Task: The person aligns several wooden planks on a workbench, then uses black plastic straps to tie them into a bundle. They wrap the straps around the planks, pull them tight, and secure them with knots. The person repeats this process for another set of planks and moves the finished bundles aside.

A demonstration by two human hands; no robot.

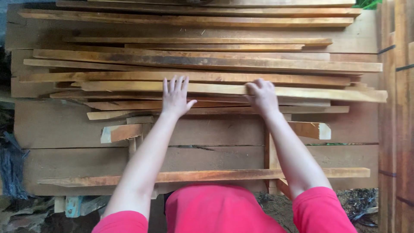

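Left hand (175, 96) flat, fingers spread, palm down on pale slat (310, 92) atop pile (194, 60). Right hand (261, 96) curled over same slat's near edge, gripping. Rough-sawn strips, long, thin, orange-brown, some stained dark. Broad planks (60, 125) beneath. Lone strip (202, 175) nearest body. Pile ends cut off above.

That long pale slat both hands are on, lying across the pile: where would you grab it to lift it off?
Probably along its near long edge, from the person's side, hands spread either side of the middle. The pale slat is long, thin and flat, so one end grip would let it sag or swing. The left hand lies flat on it; the right hand curls over that edge.
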